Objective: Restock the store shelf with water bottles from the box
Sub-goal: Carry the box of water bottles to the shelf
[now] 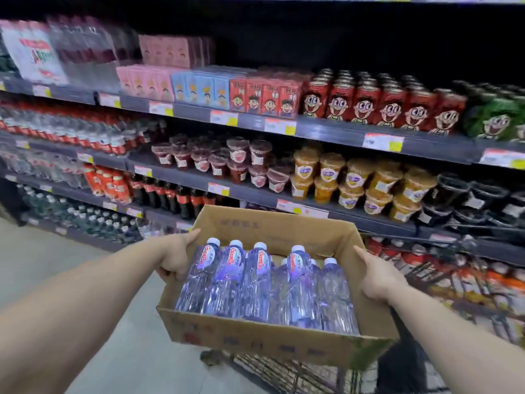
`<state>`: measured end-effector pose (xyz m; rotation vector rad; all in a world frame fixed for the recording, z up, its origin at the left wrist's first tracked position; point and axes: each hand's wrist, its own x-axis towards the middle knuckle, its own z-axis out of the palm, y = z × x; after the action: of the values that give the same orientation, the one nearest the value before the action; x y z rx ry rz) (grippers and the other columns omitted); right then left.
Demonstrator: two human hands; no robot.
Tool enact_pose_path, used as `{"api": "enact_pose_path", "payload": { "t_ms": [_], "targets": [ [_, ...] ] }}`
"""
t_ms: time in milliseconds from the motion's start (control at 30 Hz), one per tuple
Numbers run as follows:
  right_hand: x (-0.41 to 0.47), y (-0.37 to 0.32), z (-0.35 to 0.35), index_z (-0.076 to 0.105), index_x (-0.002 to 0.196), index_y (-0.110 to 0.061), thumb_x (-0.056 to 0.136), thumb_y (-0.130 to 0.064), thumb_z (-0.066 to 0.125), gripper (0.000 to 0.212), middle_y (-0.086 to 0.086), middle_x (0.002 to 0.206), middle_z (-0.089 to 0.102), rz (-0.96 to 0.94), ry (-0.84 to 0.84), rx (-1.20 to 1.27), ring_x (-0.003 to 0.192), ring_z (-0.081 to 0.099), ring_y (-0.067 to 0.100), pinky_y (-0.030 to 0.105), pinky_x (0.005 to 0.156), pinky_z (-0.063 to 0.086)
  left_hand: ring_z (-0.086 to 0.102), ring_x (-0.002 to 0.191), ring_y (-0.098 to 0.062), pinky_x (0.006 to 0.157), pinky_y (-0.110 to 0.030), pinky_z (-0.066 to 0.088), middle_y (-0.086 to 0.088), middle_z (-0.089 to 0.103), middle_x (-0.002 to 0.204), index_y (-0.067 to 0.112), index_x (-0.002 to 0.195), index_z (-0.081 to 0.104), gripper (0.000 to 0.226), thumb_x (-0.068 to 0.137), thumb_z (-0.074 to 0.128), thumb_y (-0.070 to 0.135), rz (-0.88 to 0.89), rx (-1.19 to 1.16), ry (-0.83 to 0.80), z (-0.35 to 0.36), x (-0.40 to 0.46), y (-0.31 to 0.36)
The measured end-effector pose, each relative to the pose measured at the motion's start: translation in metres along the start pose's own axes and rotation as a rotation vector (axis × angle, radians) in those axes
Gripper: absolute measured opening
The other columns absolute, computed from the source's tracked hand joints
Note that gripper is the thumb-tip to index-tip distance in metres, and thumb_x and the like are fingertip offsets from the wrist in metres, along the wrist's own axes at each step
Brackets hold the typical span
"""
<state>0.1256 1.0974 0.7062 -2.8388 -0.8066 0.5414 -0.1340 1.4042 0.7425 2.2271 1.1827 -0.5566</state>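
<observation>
Hands at opposite side walls of open brown cardboard box (pixel 272 341): left hand (pixel 174 258) and right hand (pixel 377 280) both clasp it; clear plastic water bottles (pixel 255 282) inside; dark stocked store shelf (pixel 335 129) just beyond.

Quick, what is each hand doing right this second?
Left hand: grips the left wall of the cardboard box of water bottles.
Right hand: grips the box's right wall.

Both bare arms reach forward; left hand (pixel 174 258) and right hand (pixel 379 280) grip opposite sides of one load
</observation>
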Motion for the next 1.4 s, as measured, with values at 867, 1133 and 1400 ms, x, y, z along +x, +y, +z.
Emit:
{"api": "enact_pose_path", "payload": {
  "t_ms": [867,1133,1400],
  "targets": [
    [0.138,0.062,0.217,0.010,0.152,-0.043,0.089,-0.017,0.058,0.083,0.007,0.132,0.061,0.414,-0.145,0.110,0.105,0.063,0.033,0.037,0.081,0.051,0.063,0.109,-0.029,0.079,-0.029,0.046,-0.014,0.059,0.132,0.032,0.153,-0.013,0.099,0.086,0.057,0.010,0.169,0.420,-0.121,0.137,0.305,0.023],
    [0.166,0.070,0.266,0.012,0.152,-0.043,0.084,-0.002,0.058,0.093,0.009,0.123,0.066,0.462,-0.169,0.164,0.093,0.066,0.032,0.037,0.079,0.054,0.066,0.103,-0.032,0.080,-0.033,0.047,-0.012,0.065,0.124,0.040,0.152,-0.010,0.102,0.084,0.062,0.016,0.137,0.330,-0.079,0.180,0.340,0.006],
    [0.174,0.075,0.296,0.013,0.152,-0.042,0.086,0.006,0.048,0.089,0.011,0.120,0.066,0.512,-0.180,0.172,0.096,0.065,0.033,0.032,0.070,0.043,0.055,0.075,-0.024,0.069,-0.033,0.044,-0.004,0.058,0.092,0.048,0.148,-0.015,0.105,0.085,0.063,0.020,0.093,0.252,-0.103,0.196,0.344,0.010]
  ]
}}
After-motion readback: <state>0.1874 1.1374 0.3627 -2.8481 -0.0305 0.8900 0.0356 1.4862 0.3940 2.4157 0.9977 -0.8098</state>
